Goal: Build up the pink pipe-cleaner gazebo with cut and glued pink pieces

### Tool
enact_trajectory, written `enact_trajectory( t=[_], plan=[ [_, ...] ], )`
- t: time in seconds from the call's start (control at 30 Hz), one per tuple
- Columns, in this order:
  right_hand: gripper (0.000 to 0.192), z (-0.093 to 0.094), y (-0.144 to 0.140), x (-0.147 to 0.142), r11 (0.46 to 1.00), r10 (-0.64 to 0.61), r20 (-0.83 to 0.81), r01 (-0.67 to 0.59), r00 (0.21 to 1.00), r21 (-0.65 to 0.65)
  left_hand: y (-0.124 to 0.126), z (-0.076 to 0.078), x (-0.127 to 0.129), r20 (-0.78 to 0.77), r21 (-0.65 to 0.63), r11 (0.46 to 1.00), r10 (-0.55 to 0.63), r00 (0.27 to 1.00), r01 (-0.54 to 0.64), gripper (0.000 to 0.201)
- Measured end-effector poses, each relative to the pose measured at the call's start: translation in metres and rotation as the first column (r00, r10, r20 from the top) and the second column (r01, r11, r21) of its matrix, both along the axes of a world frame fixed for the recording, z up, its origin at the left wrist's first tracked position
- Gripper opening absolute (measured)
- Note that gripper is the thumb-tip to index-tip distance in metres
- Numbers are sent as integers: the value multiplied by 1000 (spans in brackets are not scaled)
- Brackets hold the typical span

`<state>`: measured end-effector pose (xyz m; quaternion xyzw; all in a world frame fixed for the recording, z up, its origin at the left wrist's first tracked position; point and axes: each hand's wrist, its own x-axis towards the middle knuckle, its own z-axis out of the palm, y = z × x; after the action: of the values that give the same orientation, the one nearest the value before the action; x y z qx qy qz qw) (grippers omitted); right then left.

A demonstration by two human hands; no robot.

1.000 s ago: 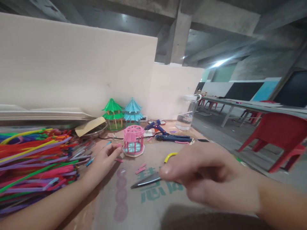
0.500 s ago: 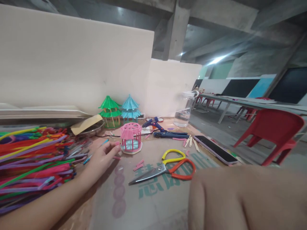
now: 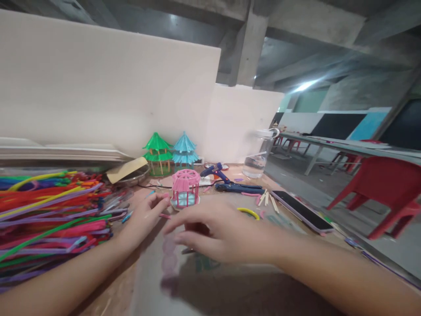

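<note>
At 12 o'clock, far on the table [image 3: 230,281]: a clear plastic jar [image 3: 258,154], upright, with a little clear liquid at the bottom. At 11 o'clock: a shallow metal dish [image 3: 133,177] with a piece of brown card [image 3: 126,169] lying across it; contents of the dish not visible.

At 9 o'clock: a big heap of coloured pipe cleaners [image 3: 49,215]. Behind, at 11 to 12 o'clock: a green pagoda model [image 3: 158,152] and a blue pagoda model [image 3: 184,151], side by side. Near them a blue glue gun [image 3: 217,173]; at 2 o'clock a phone [image 3: 301,210] lying flat.

Pink pavilion model [image 3: 185,188] upright at 12 o'clock of both hands. Left hand [image 3: 146,217] resting on the table, fingers half curled, fingertips just beside the left edge of the model's base; touching or not, cannot tell. Right hand [image 3: 220,230] palm down, fingers loosely spread and reaching to 9 o'clock, holding nothing visible, above the scissors [image 3: 248,212]; only a yellow handle loop showing at 1 o'clock of the knuckles. Model near, at 11 o'clock of the right fingertips, apart from them.
</note>
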<state>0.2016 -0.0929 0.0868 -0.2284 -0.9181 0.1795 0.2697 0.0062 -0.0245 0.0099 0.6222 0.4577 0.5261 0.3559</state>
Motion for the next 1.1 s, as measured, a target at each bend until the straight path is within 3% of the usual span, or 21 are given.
enact_trajectory(
  t=[0.13, 0.23, 0.4, 0.57, 0.73, 0.8, 0.87, 0.9, 0.93, 1.0, 1.1],
  plan=[
    [25, -37, 36, -27, 945, -207, 216, 138, 954, 296, 3, 0, -4, -13, -14, 1000, 23, 1000, -23, 35],
    [23, -56, 51, -44, 905, -313, 400, 142, 861, 402, 6, -2, -6, -25, -21, 999, 29, 999, -30, 36],
    [20, -70, 60, -66, 889, -289, 473, 50, 832, 455, 4, -2, -6, -49, 15, 999, 37, 998, -37, 32],
    [14, -69, 56, -61, 881, -293, 491, 32, 821, 473, -4, 2, 0, -108, 19, 1000, 3, 994, -1, 27],
    [12, -73, 42, -41, 836, -196, 376, -46, 906, 547, -8, 3, 4, -144, -55, 995, -87, 986, 80, 26],
    [10, -71, 37, -31, 889, -170, 238, 45, 956, 455, -11, 3, 5, -160, -77, 988, -147, 976, 136, 24],
    [6, -69, 36, -21, 977, -142, 27, 135, 990, 167, -14, 3, 6, -206, -62, 983, -183, 961, 174, 23],
    [6, -68, 37, -17, 989, -150, -111, 147, 982, -32, -16, 3, 7, -227, -54, 981, -192, 955, 185, 23],
    [6, -68, 40, -13, 965, -182, -243, 126, 953, -230, -17, 3, 7, -228, -53, 980, -200, 953, 193, 24],
    [11, -71, 47, -9, 860, -275, -423, 23, 863, -511, -20, 3, 8, -180, -73, 977, -210, 961, 200, 27],
    [21, -78, 56, -7, 746, -365, -495, -70, 788, -662, -22, 1, 8, -151, -95, 977, -202, 968, 189, 29]
  ],
)
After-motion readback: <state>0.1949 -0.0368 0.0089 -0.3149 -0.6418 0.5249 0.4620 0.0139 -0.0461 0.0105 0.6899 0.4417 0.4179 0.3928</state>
